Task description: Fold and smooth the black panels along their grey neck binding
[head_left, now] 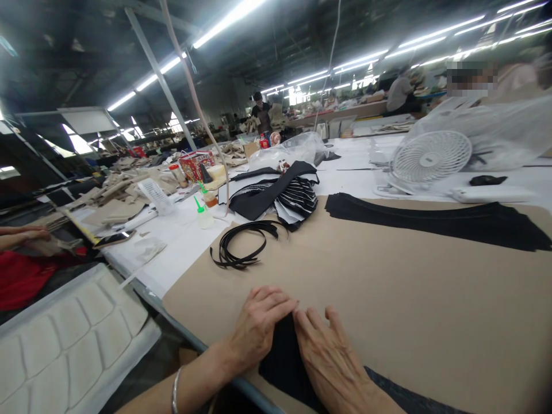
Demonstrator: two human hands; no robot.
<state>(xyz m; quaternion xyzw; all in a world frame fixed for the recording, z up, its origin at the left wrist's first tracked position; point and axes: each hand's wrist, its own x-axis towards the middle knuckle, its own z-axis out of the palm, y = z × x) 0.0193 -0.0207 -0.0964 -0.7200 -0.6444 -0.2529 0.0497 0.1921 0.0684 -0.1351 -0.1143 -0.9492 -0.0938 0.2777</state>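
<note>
A black fabric piece (284,368) lies on the tan board near the table's front edge. My left hand (261,322) is closed on its far end, fingers bent and pressed together. My right hand (325,351) grips the same end from the right, fingertips close to those of the left; its thumb is hidden. More dark fabric (401,391) shows beyond my right wrist. Past my hands, a loose coil of narrow black strips (241,244) rests on the board.
A stack of long black fabric pieces (435,221) lies at the board's far right. Behind the coil are black and striped pieces (280,195). Small green-tipped bottles (202,215) stand left of them, a white fan (431,158) at right. Another person's hand (26,236) shows at far left.
</note>
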